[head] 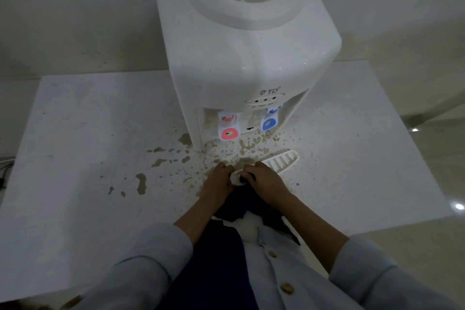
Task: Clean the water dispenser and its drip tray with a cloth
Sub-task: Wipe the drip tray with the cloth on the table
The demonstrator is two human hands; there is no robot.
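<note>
A white tabletop water dispenser (241,45) stands on a white table, with a red tap (228,129) and a blue tap (269,121) under its front. The slotted white drip tray grille (281,161) lies loose on the table in front of it, to the right. My left hand (218,182) and my right hand (267,182) meet just before the dispenser. Together they grip a small white part (237,176), apparently the drip tray. A dark cloth (242,202) hangs beneath the hands, pressed against that part by the right hand.
Brown spill stains (176,158) spatter the white table (75,133) in front of and to the left of the dispenser. A wall is close behind. The table's right edge drops to a shiny floor (427,133). A cable (5,168) lies at the far left.
</note>
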